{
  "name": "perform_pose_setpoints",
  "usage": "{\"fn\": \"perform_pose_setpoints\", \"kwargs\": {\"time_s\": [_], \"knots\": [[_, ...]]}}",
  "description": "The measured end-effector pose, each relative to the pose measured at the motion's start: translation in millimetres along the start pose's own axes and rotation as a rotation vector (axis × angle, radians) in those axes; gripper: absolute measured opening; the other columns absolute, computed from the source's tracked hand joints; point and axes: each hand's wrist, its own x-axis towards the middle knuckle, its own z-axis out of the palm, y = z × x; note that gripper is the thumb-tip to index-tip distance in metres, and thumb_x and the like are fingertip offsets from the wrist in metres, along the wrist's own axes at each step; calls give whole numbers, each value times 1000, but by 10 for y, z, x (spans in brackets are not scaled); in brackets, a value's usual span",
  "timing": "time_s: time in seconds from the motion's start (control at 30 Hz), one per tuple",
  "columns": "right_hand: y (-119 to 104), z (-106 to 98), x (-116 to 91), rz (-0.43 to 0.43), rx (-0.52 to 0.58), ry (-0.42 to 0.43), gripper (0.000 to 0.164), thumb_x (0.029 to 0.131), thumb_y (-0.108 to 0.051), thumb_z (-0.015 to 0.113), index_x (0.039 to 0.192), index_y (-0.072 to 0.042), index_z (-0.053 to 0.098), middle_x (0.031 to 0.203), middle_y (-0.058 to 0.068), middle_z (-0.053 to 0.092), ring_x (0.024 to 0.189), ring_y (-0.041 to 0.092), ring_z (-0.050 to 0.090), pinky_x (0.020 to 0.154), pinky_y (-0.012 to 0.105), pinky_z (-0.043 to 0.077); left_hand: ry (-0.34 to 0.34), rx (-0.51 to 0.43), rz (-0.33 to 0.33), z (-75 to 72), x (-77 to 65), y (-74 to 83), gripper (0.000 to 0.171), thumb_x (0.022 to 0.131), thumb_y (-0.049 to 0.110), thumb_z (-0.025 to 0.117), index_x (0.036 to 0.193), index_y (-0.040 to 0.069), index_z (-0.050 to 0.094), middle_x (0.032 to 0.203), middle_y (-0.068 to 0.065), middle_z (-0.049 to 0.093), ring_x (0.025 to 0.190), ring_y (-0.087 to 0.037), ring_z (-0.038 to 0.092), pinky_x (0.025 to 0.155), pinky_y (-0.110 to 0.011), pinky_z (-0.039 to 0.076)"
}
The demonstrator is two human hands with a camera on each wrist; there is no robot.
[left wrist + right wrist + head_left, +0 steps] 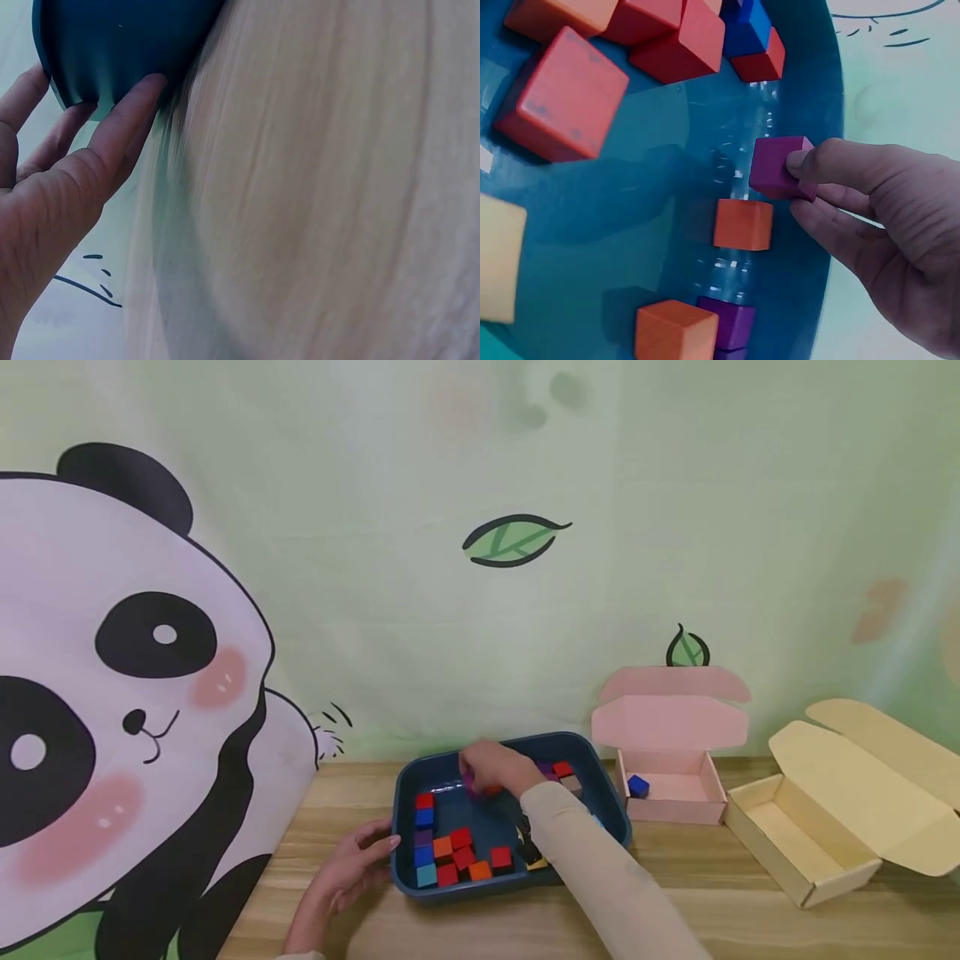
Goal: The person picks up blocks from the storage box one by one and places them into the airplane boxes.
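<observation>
A purple cube [775, 166] is pinched between the thumb and fingers of my right hand [904, 202], near the far wall of a dark blue tray [510, 827]. Just beside it on the tray floor sits an orange cube [742, 224]. My left hand [352, 864] is at the tray's left end, its straight fingers touching the outer wall, as the left wrist view also shows. Several red, blue, orange and teal cubes lie in the tray's left part, among them a red cube [501, 858]. My right forearm hides some of the tray's right side.
Right of the tray stands an open pink box [675, 810] with a blue cube [638, 787] inside. Farther right is an open yellow box [795, 843], its lid folded back. All rest on a wooden table [360, 802] before a panda-printed backdrop [420, 635].
</observation>
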Motion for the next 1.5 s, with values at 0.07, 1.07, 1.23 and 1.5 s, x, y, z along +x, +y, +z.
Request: {"fn": "perform_pose_setpoints", "kwargs": {"time_s": [0.07,1.07,1.23,1.5], "knots": [[3,-55,10,-31,-32,16,20,88,-13,80,104,-12,70,96,-3,66,84,12,56,77,24,53,3,-4,0,-2,10,14,61,99,18,68,150,-3,40,152,-25,36,108,-26,62,93,-45,57],[162,-676,-645,-145,-8,109,21,91,-16,77,109,-9,73,105,4,75,99,19,68,91,31,56,1,-17,-54,-15,44,-8,67,98,21,69,154,1,36,156,-25,29,114,-29,60,99,-49,53],[265,-820,-820,-163,-88,133,20,91,-16,76,110,-7,76,104,4,75,96,20,69,89,32,56,-10,-14,-61,-23,50,7,70,99,23,69,155,2,33,157,-25,27,116,-30,60,100,-48,53],[505,-935,-1075,-129,-130,130,22,91,-17,77,111,-7,78,100,4,76,86,16,66,84,29,57,14,3,-55,-3,41,-9,68,98,21,70,153,1,36,155,-26,32,118,-32,57,98,-49,54]]}}
